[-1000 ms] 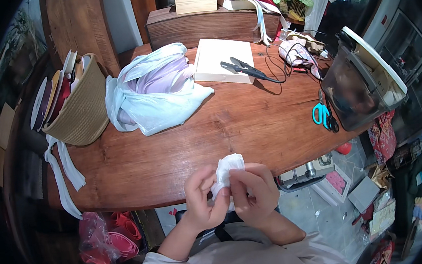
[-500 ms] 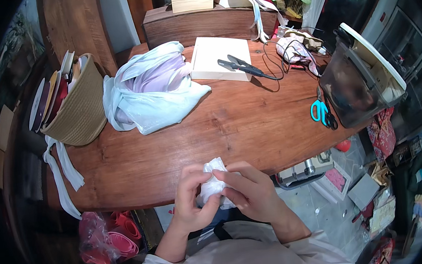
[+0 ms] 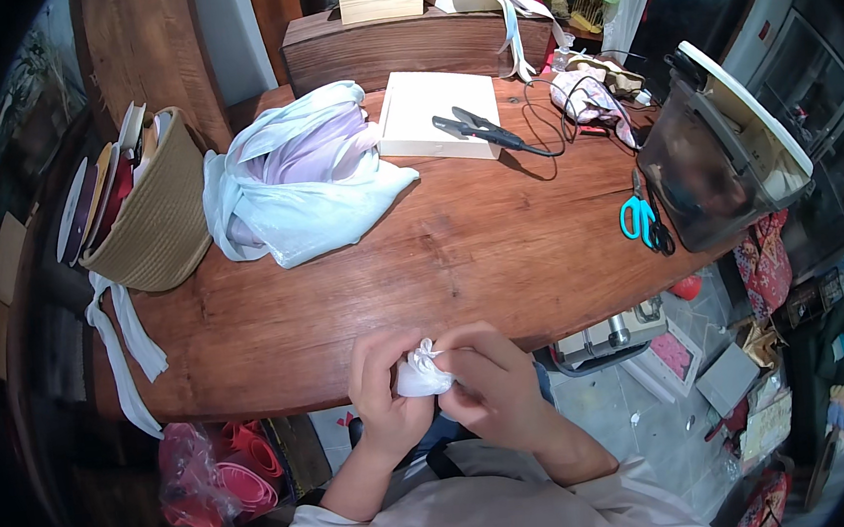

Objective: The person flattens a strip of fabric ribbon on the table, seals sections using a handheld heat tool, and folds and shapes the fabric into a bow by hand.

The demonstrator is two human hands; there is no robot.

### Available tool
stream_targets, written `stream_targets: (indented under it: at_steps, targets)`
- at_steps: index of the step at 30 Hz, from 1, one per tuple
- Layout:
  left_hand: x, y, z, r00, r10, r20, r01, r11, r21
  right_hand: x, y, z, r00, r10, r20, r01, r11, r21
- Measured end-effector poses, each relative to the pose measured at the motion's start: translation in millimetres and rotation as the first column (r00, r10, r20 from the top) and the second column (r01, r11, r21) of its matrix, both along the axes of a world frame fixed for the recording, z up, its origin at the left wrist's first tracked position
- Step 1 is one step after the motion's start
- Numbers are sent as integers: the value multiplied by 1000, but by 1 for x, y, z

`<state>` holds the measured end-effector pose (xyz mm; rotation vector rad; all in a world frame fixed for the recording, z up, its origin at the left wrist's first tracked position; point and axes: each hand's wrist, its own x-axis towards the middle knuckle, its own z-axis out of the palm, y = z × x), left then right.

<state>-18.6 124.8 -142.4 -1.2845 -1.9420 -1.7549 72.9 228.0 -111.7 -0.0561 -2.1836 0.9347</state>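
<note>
Close to the table's near edge, my left hand (image 3: 383, 389) and my right hand (image 3: 496, 382) are both closed round a small white bundle (image 3: 418, 376). It looks like thin, crumpled plastic or cloth, rounded below and gathered into a twisted tuft on top. The left fingers wrap its left side. On the right, my fingertips pinch near the gathered part. Whether anything is inside the bundle cannot be seen.
On the wooden table (image 3: 502, 256) lie a pale blue bag (image 3: 307, 213) with lilac cloth, a white box (image 3: 438, 101) under a black hair straightener (image 3: 479, 130), and teal scissors (image 3: 638, 219). A woven basket (image 3: 152, 217) of ribbon rolls stands left, a grey storage bin (image 3: 709, 158) right.
The white bundle has turned in my hands. Its upright folded end has become a gathered, twisted tuft, and my right fingers have shifted round it. The table things stay put.
</note>
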Motion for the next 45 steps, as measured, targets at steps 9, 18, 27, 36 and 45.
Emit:
stream_targets:
  at_steps: [9,18,27,36,45]
  targets:
    - [-5,5,-14,820,-400,409,292,907,302,3,14,-10,974,221,55,-144,786,-601]
    - [-30,8,11,979,-199,51,200,980,-21,-9,37,-8,932,337,136,-185,762,-620]
    - [-40,8,18,960,-279,16,279,960,-24,-16,50,8,785,618,53,-404,575,-711]
    - [-47,1,27,757,-453,471,490,870,49,-28,48,-3,733,676,76,-349,470,-811]
    - [-70,-6,28,847,-529,-50,513,838,-186,-37,54,-7,609,790,-71,-292,140,-946]
